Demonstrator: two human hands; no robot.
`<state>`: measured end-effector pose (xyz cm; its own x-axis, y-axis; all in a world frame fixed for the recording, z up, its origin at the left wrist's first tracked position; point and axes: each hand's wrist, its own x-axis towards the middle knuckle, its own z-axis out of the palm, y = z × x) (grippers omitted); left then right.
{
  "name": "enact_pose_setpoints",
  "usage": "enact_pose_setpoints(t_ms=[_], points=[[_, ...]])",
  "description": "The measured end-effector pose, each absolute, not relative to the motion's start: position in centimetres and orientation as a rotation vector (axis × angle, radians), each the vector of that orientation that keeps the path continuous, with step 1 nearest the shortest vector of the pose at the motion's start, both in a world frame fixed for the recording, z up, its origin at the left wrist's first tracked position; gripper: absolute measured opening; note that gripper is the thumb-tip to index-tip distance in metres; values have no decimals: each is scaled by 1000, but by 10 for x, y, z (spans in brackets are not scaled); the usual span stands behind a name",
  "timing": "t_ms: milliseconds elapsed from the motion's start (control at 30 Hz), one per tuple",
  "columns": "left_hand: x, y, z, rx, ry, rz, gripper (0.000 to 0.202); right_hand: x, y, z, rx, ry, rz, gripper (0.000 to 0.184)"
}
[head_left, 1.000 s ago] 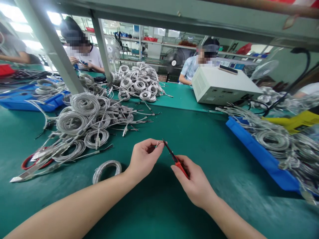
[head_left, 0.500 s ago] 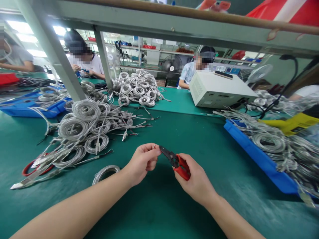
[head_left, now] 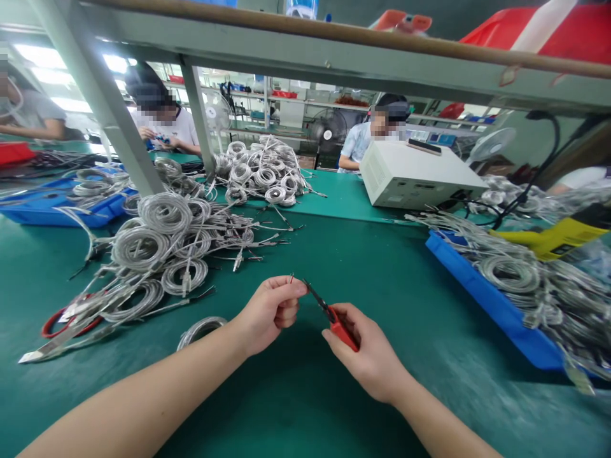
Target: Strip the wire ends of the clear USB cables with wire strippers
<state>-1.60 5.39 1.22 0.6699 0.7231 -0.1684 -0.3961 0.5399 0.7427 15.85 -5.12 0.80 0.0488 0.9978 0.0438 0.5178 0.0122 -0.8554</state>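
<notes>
A green table [head_left: 305, 407] fills the near part of the scene, and its surface shines softly at the right. Beyond it lies a strip of another table [head_left: 341, 197], in lighter green. A grey beam [head_left: 286, 52] with a brown edge [head_left: 286, 27] crosses above. At the left, a thick grey post [head_left: 119, 133] leans in the view, with a thinner post [head_left: 196, 111] farther away. Shelves [head_left: 266, 108] stand far behind, and at the far right is a pale greenish wall [head_left: 529, 135]. Bright white light [head_left: 41, 56] shines at the far left; whether from windows or lamps, I cannot tell.
</notes>
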Motion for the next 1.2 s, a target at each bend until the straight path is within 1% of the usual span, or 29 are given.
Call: enact_pose_setpoints(t_ms=[133,267,333,433,533,733,933,1200], points=[[-16,54,14,728,494,707,33,154,-53,13,-1523,-1435,1057,23],[-16,55,15,722,495,705,34,153,-53,12,-1400,-1276,1304,32],[-16,55,15,718,498,704,32,151,-54,11,-1312,-1183,1411,34],[-16,54,15,713,508,701,23,148,-56,11,-1184,-990,1523,35],[-17,53,14,712,512,697,21,148,-57,12,-1147,-890,1534,34],[-14,51,13,748,498,728,21,160,-54,19,-1287,-989,1344,35],[-10,47,12,871,555,802,25,168,-53,19,-1220,-859,1492,35],[-7,44,11,1050,611,908,32,165,-55,17,-1202,-857,1563,34]])
